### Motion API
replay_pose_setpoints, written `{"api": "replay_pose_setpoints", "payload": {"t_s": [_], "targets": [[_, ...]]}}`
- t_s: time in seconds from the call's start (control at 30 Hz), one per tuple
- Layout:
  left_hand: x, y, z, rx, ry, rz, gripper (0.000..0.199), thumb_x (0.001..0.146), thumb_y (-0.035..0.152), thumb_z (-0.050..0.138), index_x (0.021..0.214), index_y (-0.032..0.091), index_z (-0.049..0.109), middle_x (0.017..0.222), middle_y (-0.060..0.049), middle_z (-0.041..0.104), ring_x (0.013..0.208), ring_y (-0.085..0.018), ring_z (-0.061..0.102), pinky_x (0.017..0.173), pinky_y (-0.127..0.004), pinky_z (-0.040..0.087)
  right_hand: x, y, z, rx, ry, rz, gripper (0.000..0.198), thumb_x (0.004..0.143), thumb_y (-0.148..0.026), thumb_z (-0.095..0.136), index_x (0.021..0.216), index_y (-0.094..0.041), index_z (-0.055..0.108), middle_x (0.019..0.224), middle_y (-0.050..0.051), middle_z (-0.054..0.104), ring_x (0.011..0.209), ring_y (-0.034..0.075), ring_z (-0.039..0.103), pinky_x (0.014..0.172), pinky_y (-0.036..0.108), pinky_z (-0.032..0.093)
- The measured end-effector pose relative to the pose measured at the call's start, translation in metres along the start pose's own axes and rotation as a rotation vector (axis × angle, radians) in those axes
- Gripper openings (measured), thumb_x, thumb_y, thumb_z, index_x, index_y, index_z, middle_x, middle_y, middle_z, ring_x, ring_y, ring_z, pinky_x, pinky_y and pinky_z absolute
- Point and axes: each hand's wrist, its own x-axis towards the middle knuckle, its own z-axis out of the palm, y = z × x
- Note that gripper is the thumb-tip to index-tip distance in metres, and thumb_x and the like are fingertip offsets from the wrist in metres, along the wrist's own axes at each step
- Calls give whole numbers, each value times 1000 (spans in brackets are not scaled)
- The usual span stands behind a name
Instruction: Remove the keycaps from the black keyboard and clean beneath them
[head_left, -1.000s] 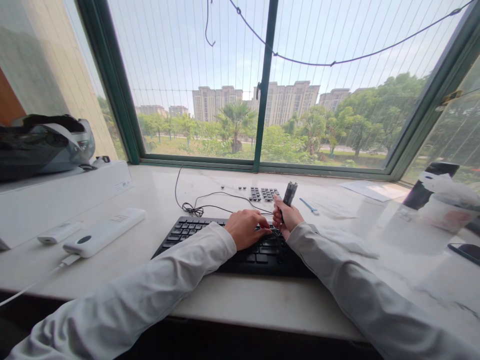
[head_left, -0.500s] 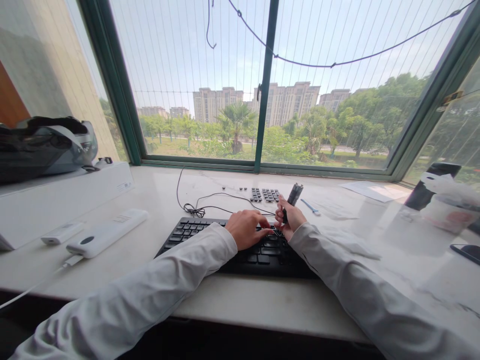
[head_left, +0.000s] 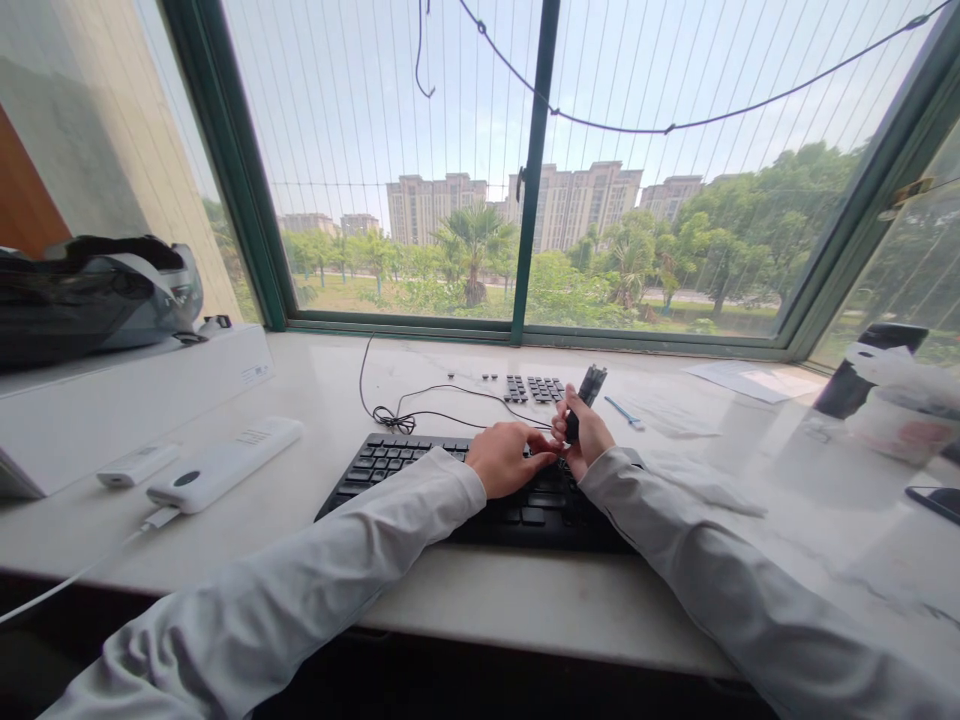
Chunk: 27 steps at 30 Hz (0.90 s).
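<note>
A black keyboard (head_left: 375, 460) lies on the white counter, partly covered by my hands and sleeves. My right hand (head_left: 589, 440) is wrapped round a slim black tool (head_left: 589, 395), held tilted over the right part of the keyboard with its notched end up. Against the lower end of that tool, my left hand (head_left: 514, 458) brings its thumb and fingers together. Whatever is between those fingertips is hidden. Loose black keycaps (head_left: 544, 389) lie in rows behind the keyboard, and a small blue-and-white brush (head_left: 624, 412) rests to the right of them.
A black cable (head_left: 394, 420) lies coiled behind the keyboard. On the left are a white power bank (head_left: 225, 465), a small white device (head_left: 139, 466) and a white box (head_left: 135, 400) bearing a dark headset-like thing. Clear plastic (head_left: 697, 485) and a paper sheet (head_left: 750, 380) lie right.
My left hand has moved slightly right, and its fingertips now meet the right hand at the tool's lower end. The right hand keeps its hold on the tool.
</note>
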Motion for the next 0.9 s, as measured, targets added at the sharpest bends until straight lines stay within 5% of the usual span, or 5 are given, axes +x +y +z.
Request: {"api": "replay_pose_setpoints", "payload": {"t_s": [0.4,0.9], "targets": [[-1,1,-14,189,-20,50,26,83,42,50,83,22,67,92,-2,68,85,-20,62,75,-29,46,1,-2,-3,36,-45,71,47,73,-58,63,60,-19,39,46,-6,36,39,5,31,33,17,22],[4,-12,-14,-9,-79,160,22,74,41,65,84,23,72,87,0,71,82,-18,63,77,-25,46,15,22,0,-88,-37,-232,44,66,-38,67,49,-23,29,38,-9,23,35,6,22,33,24,18]]}}
